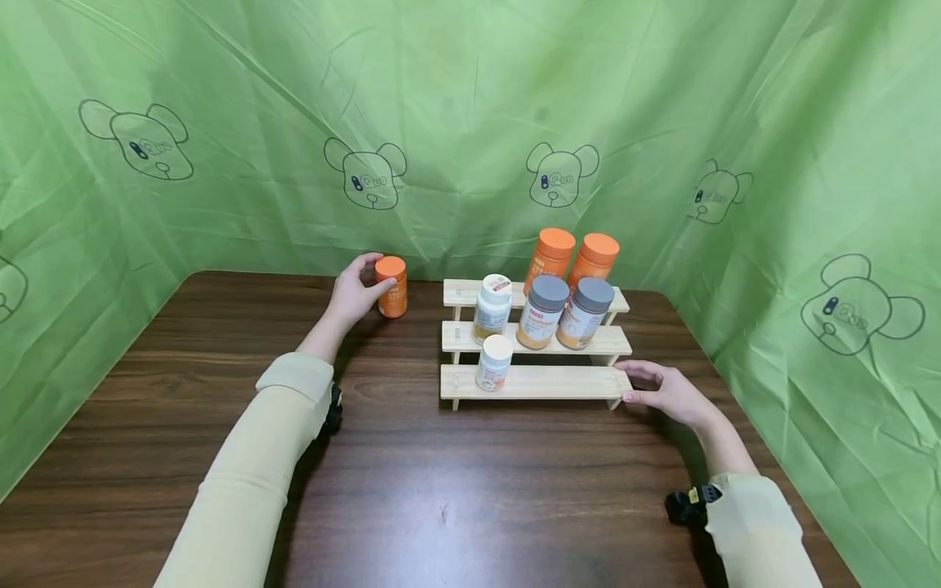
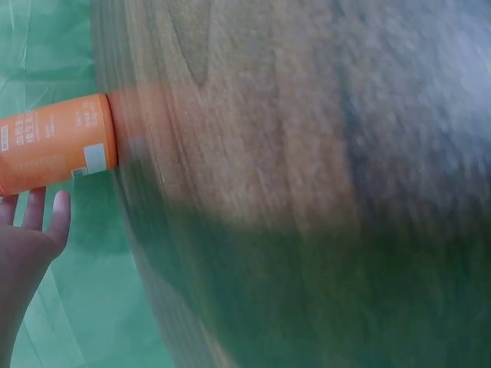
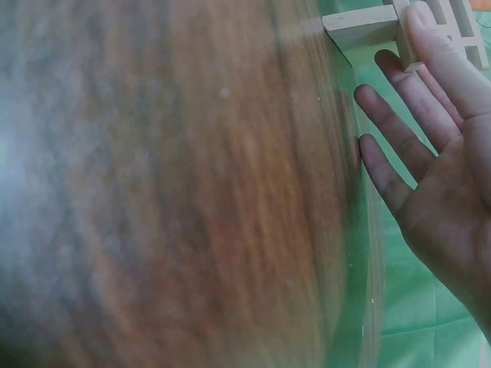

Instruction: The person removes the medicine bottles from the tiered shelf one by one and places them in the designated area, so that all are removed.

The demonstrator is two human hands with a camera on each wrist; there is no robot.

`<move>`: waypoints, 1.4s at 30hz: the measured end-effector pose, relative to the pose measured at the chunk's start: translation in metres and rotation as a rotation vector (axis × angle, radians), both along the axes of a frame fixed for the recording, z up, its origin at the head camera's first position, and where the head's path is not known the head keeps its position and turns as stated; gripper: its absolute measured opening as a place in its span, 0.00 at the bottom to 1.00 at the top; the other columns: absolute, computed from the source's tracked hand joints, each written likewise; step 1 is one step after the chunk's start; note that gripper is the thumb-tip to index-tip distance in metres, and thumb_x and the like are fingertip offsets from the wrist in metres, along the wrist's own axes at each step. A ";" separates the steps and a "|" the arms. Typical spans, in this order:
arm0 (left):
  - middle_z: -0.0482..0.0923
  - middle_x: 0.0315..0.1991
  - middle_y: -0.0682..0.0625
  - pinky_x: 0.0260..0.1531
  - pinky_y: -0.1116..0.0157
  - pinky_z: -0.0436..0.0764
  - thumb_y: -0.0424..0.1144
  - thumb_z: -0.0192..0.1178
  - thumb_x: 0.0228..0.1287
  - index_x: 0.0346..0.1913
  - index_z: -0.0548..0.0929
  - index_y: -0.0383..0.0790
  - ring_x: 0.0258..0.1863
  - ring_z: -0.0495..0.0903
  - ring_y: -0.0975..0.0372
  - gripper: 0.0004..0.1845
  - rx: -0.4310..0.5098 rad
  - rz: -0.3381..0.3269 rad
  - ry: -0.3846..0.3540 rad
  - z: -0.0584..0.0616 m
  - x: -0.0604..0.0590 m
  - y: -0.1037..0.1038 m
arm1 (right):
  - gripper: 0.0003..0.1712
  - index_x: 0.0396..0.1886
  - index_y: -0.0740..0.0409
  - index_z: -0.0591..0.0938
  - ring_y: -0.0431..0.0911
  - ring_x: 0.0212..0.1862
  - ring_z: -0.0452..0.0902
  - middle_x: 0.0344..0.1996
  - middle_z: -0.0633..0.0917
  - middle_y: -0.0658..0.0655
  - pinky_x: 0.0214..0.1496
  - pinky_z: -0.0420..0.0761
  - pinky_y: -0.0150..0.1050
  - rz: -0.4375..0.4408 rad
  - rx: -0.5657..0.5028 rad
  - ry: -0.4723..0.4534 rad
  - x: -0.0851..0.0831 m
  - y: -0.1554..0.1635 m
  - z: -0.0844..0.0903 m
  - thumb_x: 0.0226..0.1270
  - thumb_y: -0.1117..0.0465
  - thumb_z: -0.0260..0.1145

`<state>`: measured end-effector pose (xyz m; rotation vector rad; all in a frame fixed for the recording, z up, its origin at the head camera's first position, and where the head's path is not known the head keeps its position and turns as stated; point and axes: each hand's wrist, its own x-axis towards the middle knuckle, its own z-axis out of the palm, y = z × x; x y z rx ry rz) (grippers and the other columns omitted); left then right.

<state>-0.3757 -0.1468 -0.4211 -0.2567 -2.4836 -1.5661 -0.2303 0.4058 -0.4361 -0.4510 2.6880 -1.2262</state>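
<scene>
Dark wood table [image 1: 412, 490] with a three-step wooden rack [image 1: 544, 382]. Right hand [image 1: 671, 394] rests flat against the rack's bottom right corner, fingers straight. Left hand [image 1: 354, 292] grips the small orange bottle [image 1: 392, 287] standing left of the rack.

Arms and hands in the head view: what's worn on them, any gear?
Both arms wear long pale cream sleeves with folded cuffs ending short of the wrists. The left hand and right hand are bare: no gloves, rings or markings visible. A small black device sits at the right cuff; another dark one at the left.
</scene>
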 end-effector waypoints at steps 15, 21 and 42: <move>0.63 0.67 0.43 0.63 0.48 0.62 0.49 0.63 0.61 0.70 0.61 0.46 0.66 0.62 0.48 0.37 -0.084 -0.032 -0.034 0.020 0.009 -0.006 | 0.30 0.60 0.57 0.75 0.26 0.54 0.70 0.57 0.78 0.62 0.56 0.71 0.27 -0.010 0.012 -0.012 0.000 -0.003 0.005 0.58 0.57 0.71; 0.60 0.69 0.43 0.65 0.46 0.60 0.49 0.64 0.60 0.72 0.58 0.47 0.69 0.58 0.48 0.39 -0.130 -0.046 -0.034 0.037 0.015 -0.001 | 0.30 0.60 0.58 0.75 0.25 0.54 0.70 0.57 0.78 0.64 0.54 0.71 0.25 -0.005 0.016 -0.002 0.000 -0.004 0.005 0.58 0.58 0.70; 0.62 0.69 0.51 0.65 0.49 0.61 0.60 0.63 0.55 0.71 0.61 0.51 0.69 0.59 0.53 0.42 -0.232 -0.061 -0.007 0.098 0.035 0.031 | 0.29 0.59 0.57 0.75 0.24 0.54 0.70 0.56 0.79 0.63 0.53 0.67 0.20 -0.007 0.023 -0.002 0.001 0.000 0.002 0.58 0.56 0.70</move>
